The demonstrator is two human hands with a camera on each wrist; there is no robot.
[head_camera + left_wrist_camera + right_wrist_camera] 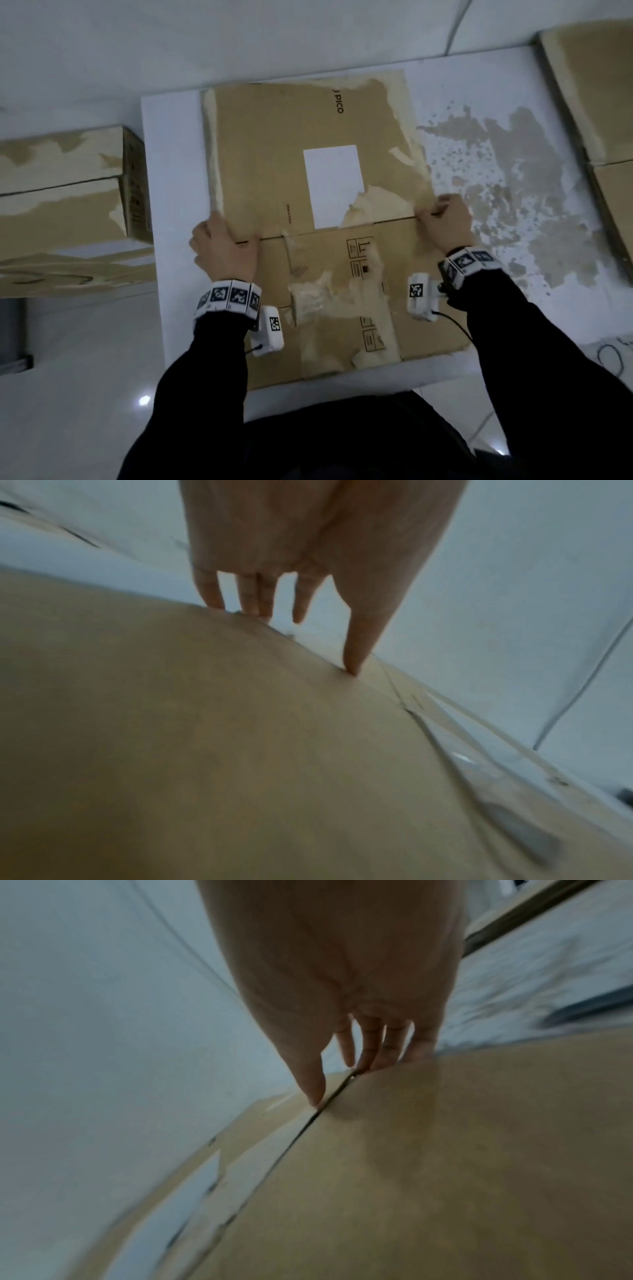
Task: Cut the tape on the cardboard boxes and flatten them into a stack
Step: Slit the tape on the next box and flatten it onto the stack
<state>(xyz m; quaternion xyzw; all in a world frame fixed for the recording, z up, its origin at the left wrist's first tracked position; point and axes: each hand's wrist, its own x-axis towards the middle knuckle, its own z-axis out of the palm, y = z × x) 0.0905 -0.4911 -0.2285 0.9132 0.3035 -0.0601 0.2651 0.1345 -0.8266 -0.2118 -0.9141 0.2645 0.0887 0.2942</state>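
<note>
Box (315, 219) between left hand (224, 248), right hand (445, 226).

A white table (178, 144) fills the middle of the head view, seen from above. Its right part is covered with brownish-grey stains and speckles (513, 192). Around the table lies a pale, glossy tiled floor (68, 394), with a thin dark grout line (459, 24) running toward the top right. A small bright spot of reflected light (144, 400) shines on the floor at lower left. A dark grey object (13, 334) sits at the left edge, too cut off to identify.
</note>
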